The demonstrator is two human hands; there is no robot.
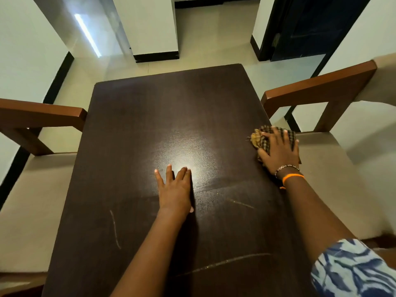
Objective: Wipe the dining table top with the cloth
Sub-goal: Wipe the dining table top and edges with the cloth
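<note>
The dark brown dining table top (150, 129) fills the middle of the view, with pale streaks and scratch marks near its front. A bunched yellow-and-black checked cloth (260, 137) lies at the table's right edge. My right hand (279, 152) presses flat on top of the cloth, fingers spread over it, and it holds the cloth against the wood. My left hand (175, 188) rests palm down on the table near the centre, fingers apart, with nothing in it.
A wooden chair with a beige seat (334, 168) stands at the table's right side, and another chair (32, 189) at the left. Tiled floor, white walls and a dark door (310, 28) lie beyond the far table edge.
</note>
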